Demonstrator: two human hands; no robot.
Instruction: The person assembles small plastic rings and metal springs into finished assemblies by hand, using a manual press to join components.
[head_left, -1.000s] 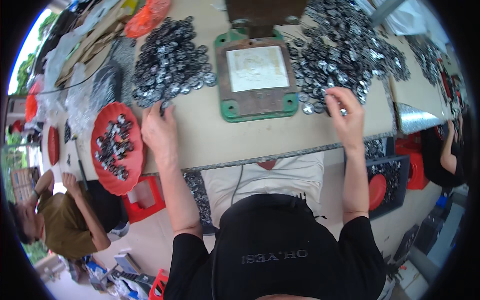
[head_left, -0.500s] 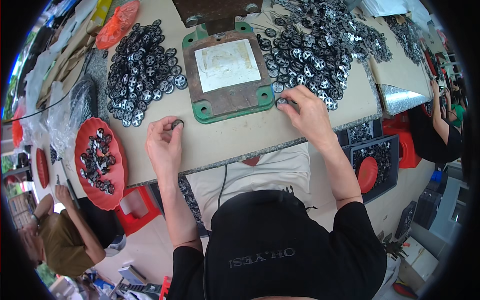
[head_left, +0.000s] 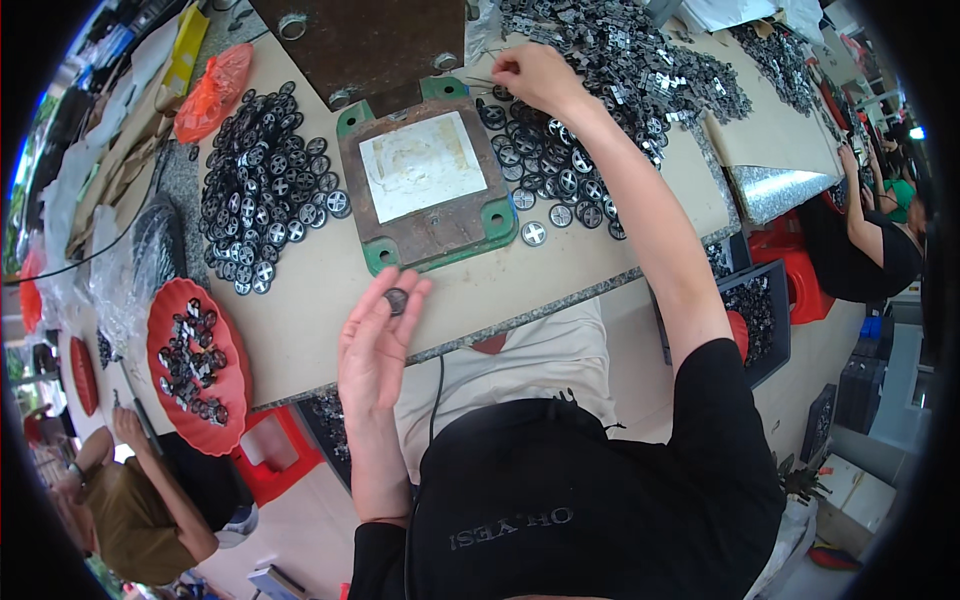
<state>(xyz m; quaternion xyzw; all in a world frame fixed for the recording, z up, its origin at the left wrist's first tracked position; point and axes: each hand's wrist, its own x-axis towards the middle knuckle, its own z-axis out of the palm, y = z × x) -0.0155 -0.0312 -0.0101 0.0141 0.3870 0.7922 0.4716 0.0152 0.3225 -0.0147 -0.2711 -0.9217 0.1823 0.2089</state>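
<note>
A small black wheel (head_left: pixel 396 301) lies in the fingers of my left hand (head_left: pixel 372 350), in front of the green-edged press base. My right hand (head_left: pixel 540 78) reaches across to the far side, its fingertips drawn together beside some thin metal pins (head_left: pixel 482 82). Whether a pin is between those fingertips cannot be made out. Below that hand spreads a heap of black wheels with silver cross spokes (head_left: pixel 568 180). A second heap of such wheels (head_left: pixel 262 160) covers the left of the table. Between the heaps stands the press base (head_left: pixel 432 222), with a pale sheet (head_left: pixel 422 165) on its plate.
The heavy brown upper block (head_left: pixel 370 45) overhangs the base's far end. Dark small parts (head_left: pixel 640 60) are piled at the far right. On the left, a red scalloped dish (head_left: pixel 235 400) holds wheel assemblies. A grey crate (head_left: pixel 785 335) stands below the table's right. Other people sit on both sides.
My right hand has left the near side of the right heap for the pins at the far side. My left hand has shifted right with its wheel, fingers turned upward. The view has shifted somewhat.
</note>
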